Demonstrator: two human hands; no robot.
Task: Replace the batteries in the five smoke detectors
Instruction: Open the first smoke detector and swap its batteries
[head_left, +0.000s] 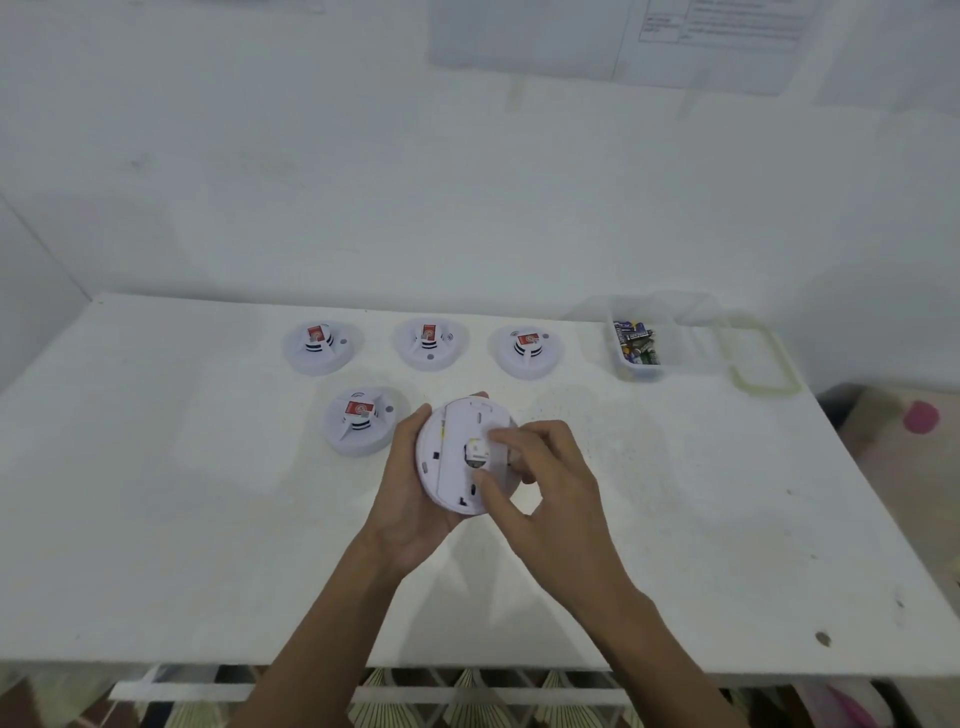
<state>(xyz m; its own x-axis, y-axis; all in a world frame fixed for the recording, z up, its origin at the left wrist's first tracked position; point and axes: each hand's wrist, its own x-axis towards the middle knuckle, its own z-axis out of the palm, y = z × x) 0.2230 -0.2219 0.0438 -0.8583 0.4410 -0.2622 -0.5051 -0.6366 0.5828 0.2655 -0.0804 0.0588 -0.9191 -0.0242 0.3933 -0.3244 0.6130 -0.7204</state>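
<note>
White walls close in behind a white table (156, 519), whose top is scuffed and speckled with small dark marks. Printed sheets (722, 31) hang on the wall at upper right; their text is too blurred to read.

Near the front middle of the table, the left hand (410, 499) cups a round white smoke detector (452, 467) from below and from the left, holding it with its back side up. The right hand (540, 473) reaches over the detector from the right, thumb and forefinger narrowed around a small battery (475, 449) seated in the recess at the middle of the back; whether the battery is fully gripped cannot be told.

Four more detectors lie on the table with their backs up. Three stand in a row farther back: the left detector (318, 347), the middle detector (429, 343) and the right detector (527, 349). A fourth detector (358, 420) lies just left of the held one. Each carries a red-and-white battery with a round emblem on its label; the lettering is too small to read.

At the far right, a clear plastic tub (675, 338) holds loose batteries (636, 343) with blue, black and green wrappers, brands illegible. A pale green lid (763, 358) lies just beside it.
</note>
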